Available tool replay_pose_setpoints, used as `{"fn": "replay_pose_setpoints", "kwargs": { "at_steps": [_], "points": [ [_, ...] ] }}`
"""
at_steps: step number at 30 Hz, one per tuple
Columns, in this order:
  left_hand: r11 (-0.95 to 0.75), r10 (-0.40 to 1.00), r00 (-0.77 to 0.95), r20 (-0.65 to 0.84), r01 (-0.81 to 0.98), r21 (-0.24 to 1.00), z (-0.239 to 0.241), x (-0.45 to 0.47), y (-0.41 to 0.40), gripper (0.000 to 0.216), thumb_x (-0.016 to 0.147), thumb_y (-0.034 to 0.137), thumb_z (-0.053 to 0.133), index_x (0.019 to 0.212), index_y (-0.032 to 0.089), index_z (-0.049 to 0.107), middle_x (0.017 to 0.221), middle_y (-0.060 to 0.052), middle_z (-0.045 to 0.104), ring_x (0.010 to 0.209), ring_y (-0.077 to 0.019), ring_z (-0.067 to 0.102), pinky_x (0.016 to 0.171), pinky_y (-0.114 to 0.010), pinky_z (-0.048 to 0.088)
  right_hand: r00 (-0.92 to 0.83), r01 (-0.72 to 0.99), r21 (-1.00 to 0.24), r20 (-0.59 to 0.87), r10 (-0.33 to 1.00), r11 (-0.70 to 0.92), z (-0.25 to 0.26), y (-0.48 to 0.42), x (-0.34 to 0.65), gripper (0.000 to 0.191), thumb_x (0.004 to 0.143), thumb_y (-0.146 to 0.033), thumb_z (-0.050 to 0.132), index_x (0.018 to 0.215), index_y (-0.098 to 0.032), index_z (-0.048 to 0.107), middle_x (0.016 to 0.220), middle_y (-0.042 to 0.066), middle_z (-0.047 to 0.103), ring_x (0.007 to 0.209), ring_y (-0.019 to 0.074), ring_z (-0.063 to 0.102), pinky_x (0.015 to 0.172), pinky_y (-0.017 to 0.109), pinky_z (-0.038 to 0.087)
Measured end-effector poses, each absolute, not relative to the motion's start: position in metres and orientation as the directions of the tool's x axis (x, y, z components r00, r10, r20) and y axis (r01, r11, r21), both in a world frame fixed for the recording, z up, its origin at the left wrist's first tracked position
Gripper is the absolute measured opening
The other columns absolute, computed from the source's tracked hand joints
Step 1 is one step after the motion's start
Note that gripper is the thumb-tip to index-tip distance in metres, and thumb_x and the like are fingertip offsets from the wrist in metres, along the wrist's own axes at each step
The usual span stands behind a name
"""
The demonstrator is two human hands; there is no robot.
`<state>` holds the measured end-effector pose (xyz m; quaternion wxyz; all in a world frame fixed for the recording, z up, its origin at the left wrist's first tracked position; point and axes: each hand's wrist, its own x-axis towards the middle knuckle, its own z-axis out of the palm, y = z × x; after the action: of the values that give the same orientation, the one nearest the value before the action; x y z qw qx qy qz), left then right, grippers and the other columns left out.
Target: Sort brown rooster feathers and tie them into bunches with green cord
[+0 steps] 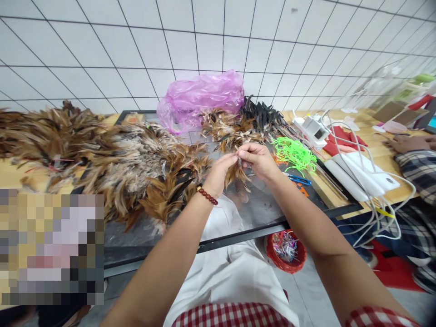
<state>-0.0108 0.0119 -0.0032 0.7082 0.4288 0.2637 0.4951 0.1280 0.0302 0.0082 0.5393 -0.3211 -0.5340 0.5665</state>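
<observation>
My left hand (220,171) and my right hand (259,160) meet above the glass table top (262,211), fingers pinched together on a small bunch of brown feathers (235,174) that hangs down between them. A red bead bracelet (207,195) sits on my left wrist. A large heap of brown and tan feathers (136,172) lies just left of my hands. More brown feathers (226,128) and black feathers (262,116) lie behind them.
A pink plastic bag (202,97) rests against the tiled wall. Neon green cord (294,154) and blue-handled scissors (299,179) lie to the right. White devices with cables (361,175) sit further right. Another person's hand (407,143) rests at the far right. A red basket (286,252) stands under the table.
</observation>
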Motion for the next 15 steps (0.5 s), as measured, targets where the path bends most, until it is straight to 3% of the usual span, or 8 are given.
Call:
{"fn": "replay_pose_setpoints", "kwargs": {
  "at_steps": [4, 7, 11, 15],
  "points": [
    [0.032, 0.939, 0.327, 0.102, -0.382, 0.924, -0.008, -0.009, 0.012, 0.029, 0.077, 0.041, 0.068, 0.069, 0.015, 0.058, 0.06, 0.002, 0.053, 0.059, -0.0098, 0.055, 0.064, -0.023, 0.045, -0.177, -0.267, -0.949, 0.222, 0.959, 0.171, 0.006, 0.029, 0.125, 0.03, 0.062, -0.038, 0.084, 0.07, -0.015, 0.066, 0.059, -0.002, 0.06, 0.048, 0.0088, 0.053, 0.041, 0.021, 0.043],
    [0.023, 0.942, 0.318, 0.105, -0.372, 0.928, -0.012, -0.007, 0.011, 0.03, 0.079, 0.042, 0.067, 0.07, 0.016, 0.056, 0.054, 0.005, 0.045, 0.052, -0.0084, 0.05, 0.062, -0.024, 0.045, -0.167, -0.284, -0.951, 0.172, 0.971, 0.119, 0.003, 0.028, 0.12, 0.031, 0.063, -0.04, 0.082, 0.072, -0.016, 0.064, 0.055, -0.004, 0.056, 0.046, 0.0092, 0.052, 0.04, 0.021, 0.043],
    [0.034, 0.951, 0.297, 0.082, -0.368, 0.929, -0.011, -0.007, 0.011, 0.029, 0.079, 0.042, 0.067, 0.075, 0.015, 0.057, 0.063, 0.001, 0.056, 0.061, -0.0103, 0.055, 0.065, -0.024, 0.045, -0.178, -0.29, -0.955, 0.123, 0.976, 0.067, -0.001, 0.03, 0.117, 0.035, 0.061, -0.045, 0.081, 0.071, -0.017, 0.062, 0.053, -0.005, 0.054, 0.043, 0.009, 0.048, 0.037, 0.021, 0.037],
    [-0.055, 0.964, 0.222, 0.15, -0.385, 0.921, -0.008, -0.008, 0.014, 0.032, 0.077, 0.04, 0.069, 0.097, 0.016, 0.062, 0.08, -0.001, 0.064, 0.073, -0.0124, 0.059, 0.074, -0.026, 0.046, -0.104, -0.257, -0.949, 0.218, 0.97, 0.185, 0.0, 0.033, 0.118, 0.034, 0.059, -0.043, 0.083, 0.068, -0.017, 0.063, 0.058, -0.004, 0.055, 0.05, 0.0076, 0.046, 0.045, 0.022, 0.039]
  ]
}}
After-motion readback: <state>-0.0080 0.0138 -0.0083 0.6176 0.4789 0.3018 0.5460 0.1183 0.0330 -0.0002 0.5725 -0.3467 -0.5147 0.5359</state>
